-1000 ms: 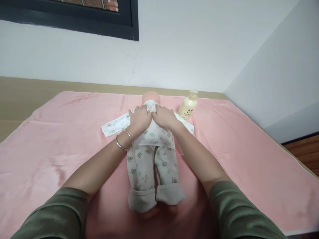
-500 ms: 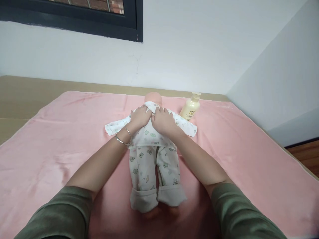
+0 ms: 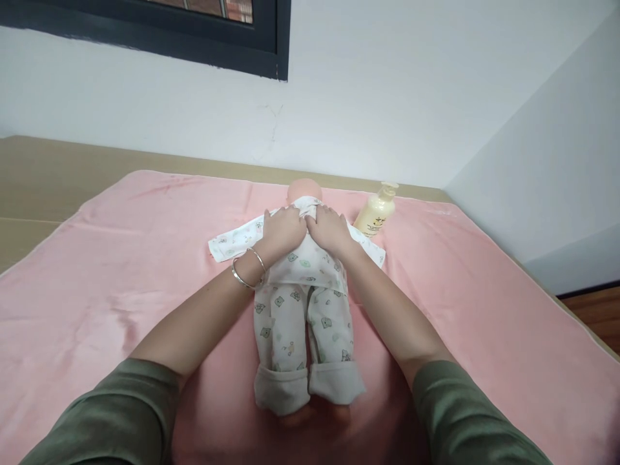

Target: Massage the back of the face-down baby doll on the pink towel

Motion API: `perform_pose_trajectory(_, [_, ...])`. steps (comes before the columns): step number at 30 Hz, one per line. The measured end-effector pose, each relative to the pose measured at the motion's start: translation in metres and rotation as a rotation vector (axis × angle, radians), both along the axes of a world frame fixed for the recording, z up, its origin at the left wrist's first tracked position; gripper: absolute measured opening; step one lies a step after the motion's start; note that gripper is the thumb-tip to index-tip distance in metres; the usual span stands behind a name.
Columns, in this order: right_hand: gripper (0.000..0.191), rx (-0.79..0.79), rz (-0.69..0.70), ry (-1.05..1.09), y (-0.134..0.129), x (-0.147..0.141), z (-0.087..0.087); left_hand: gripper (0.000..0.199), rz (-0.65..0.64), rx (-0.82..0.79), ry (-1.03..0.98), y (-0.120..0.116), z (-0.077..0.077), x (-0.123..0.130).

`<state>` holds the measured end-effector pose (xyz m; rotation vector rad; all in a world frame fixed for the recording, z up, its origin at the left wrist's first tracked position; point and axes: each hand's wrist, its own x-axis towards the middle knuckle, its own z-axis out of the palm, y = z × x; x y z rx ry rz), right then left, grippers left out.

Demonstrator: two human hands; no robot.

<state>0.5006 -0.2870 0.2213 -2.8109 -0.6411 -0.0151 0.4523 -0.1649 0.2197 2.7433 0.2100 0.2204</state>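
A baby doll in a white printed shirt (image 3: 303, 261) and matching trousers (image 3: 289, 326) lies stretched out, its bare round head (image 3: 305, 189) at the far end. My left hand (image 3: 285, 229) rests flat on the left of the doll's upper body, fingers extended over the shirt. Beside it, my right hand (image 3: 331, 230) lies on the right side in the same way, the two thumbs close together. Both sleeves of the shirt reach outward past my hands. The trouser cuffs are turned up, with the feet partly showing below. The doll's face is out of sight.
A pale yellow pump bottle (image 3: 376, 212) stands by the doll's right-hand sleeve. Under everything spreads a pink blanket (image 3: 145, 258) on a wooden surface (image 3: 48, 168). Behind it rises a white wall (image 3: 363, 97) with a dark window frame (image 3: 194, 51).
The view has shifted slightly, so the scene sits a little further right. Both hands have slid a small way right over the shirt and still lie on it.
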Motion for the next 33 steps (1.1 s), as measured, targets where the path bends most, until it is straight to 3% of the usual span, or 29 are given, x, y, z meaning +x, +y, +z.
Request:
perform_pose_trajectory(4, [0.055, -0.129, 0.055, -0.096, 0.005, -0.028, 0.005, 0.044, 0.097, -0.184, 0.017, 0.015, -0.008, 0.010])
perform_pose_trajectory(7, [0.054, -0.168, 0.069, -0.142, 0.006, -0.038, 0.008, 0.045, 0.129, -0.213, 0.001, 0.016, -0.014, 0.012])
perform_pose_trajectory(14, [0.057, 0.079, 0.009, 0.052, -0.006, 0.008, 0.001, 0.045, 0.068, 0.028, -0.071, -0.009, -0.008, -0.006])
perform_pose_trajectory(18, [0.060, 0.126, 0.032, 0.064, -0.011, 0.023, -0.006, 0.041, 0.046, 0.038, -0.068, -0.011, -0.008, -0.005])
perform_pose_trajectory(24, [0.062, -0.021, 0.010, -0.017, 0.006, -0.014, -0.002, 0.043, 0.123, -0.201, -0.051, 0.014, -0.021, 0.015])
perform_pose_trajectory(28, [0.062, -0.078, 0.018, -0.084, 0.019, -0.041, 0.001, 0.040, 0.148, -0.225, -0.071, 0.021, -0.027, 0.020])
perform_pose_trajectory(33, [0.055, 0.043, 0.083, -0.019, 0.010, -0.016, 0.000, 0.040, 0.168, -0.209, -0.134, 0.016, -0.031, 0.018])
